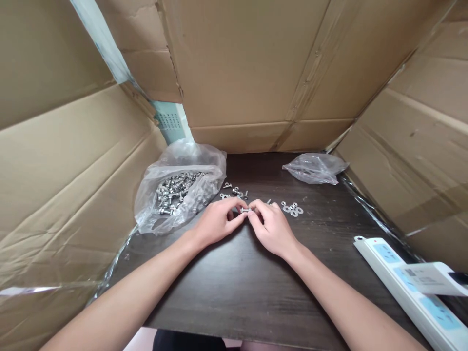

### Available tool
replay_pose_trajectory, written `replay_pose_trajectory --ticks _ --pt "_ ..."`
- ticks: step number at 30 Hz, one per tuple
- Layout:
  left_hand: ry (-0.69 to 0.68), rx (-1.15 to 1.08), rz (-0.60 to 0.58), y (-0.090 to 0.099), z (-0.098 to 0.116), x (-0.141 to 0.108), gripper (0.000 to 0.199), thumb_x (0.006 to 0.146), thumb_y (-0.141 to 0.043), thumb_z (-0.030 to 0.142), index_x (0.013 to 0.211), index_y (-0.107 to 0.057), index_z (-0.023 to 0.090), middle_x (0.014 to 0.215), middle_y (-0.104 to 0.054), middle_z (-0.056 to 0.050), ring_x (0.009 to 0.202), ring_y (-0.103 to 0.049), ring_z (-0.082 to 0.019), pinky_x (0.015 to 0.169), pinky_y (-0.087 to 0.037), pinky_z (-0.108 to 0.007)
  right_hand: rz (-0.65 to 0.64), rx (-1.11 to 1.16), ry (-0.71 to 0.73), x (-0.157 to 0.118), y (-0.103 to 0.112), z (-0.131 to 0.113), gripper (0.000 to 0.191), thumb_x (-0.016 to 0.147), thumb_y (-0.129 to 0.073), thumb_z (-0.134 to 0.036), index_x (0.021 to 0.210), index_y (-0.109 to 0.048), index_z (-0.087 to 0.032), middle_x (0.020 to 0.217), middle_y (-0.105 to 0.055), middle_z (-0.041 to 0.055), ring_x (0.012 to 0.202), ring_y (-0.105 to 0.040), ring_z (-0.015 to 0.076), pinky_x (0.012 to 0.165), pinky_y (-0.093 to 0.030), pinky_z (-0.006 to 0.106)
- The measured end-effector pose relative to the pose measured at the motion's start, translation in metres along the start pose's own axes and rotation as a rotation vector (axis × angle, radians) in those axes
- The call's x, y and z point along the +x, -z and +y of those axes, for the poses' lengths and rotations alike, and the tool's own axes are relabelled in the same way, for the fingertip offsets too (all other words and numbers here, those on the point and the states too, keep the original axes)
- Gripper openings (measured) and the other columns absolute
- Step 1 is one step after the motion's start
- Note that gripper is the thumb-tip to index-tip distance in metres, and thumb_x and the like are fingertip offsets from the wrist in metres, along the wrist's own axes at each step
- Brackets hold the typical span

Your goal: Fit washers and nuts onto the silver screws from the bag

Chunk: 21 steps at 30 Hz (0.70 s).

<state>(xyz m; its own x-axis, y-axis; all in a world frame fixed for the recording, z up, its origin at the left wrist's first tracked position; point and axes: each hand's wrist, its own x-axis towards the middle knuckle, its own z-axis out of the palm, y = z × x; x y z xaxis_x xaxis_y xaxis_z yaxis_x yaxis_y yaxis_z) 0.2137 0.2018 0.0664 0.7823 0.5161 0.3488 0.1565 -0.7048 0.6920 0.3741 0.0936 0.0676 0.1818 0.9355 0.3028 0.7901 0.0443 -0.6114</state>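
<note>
Bolt [244, 210], between left hand [216, 220] and right hand [273, 225]

Dark brown across the worktop [212, 297], with faint wood grain and pale specks. On it, the bolt bag [146, 204], see-through, mouth gaping. Just right of the bolt bag, loose bolts [246, 195] and other small metal parts [237, 192], partly hidden. Farther right of the bolt bag, washers [299, 210] and nuts [283, 203], close together. Well right of the bolt bag, level with its back half, a crumpled clear bag [316, 168]. Farthest right of the bolt bag and nearer the front, a slanted power strip [409, 297].
</note>
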Motion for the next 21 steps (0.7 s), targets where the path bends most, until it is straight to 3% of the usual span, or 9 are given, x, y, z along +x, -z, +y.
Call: replay_pose_trajectory --ticks 8,16,21 --pt "0.013 0.017 0.015 0.0003 0.0015 0.0001 0.015 0.093 -0.066 0.030 0.104 -0.070 0.021 0.091 -0.071 0.001 0.065 -0.060 -0.009 0.066 -0.048 -0.023 0.008 -0.031 0.002 0.0007 0.0013 -0.0001 0.017 0.099 -0.047 -0.029 0.090 -0.058 -0.020 0.070 -0.062 -0.0012 0.069 -0.056 0.0172 0.079 -0.033 0.034" --pt "-0.037 -0.010 0.003 0.0021 -0.0002 -0.0008 0.012 0.092 -0.063 0.025 0.099 -0.070 0.018 0.089 -0.070 0.000 0.065 -0.059 -0.010 0.066 -0.048 -0.023 -0.072 -0.043 -0.005 0.0011 0.0017 -0.0018 0.037 0.106 -0.035 -0.033 0.077 -0.054 -0.019 0.075 -0.065 0.0028 0.075 -0.059 0.0191 0.080 -0.032 0.035" --pt "-0.031 0.003 0.007 0.0037 0.0019 -0.0011 0.011 0.092 -0.063 0.024 0.099 -0.070 0.018 0.087 -0.069 0.000 0.065 -0.059 -0.010 0.067 -0.047 -0.023 -0.043 0.028 -0.019 0.0008 0.0045 -0.0014 0.020 0.101 -0.043 -0.030 0.093 -0.058 -0.020 0.081 -0.068 0.0006 0.077 -0.059 0.0184 0.083 -0.032 0.035"
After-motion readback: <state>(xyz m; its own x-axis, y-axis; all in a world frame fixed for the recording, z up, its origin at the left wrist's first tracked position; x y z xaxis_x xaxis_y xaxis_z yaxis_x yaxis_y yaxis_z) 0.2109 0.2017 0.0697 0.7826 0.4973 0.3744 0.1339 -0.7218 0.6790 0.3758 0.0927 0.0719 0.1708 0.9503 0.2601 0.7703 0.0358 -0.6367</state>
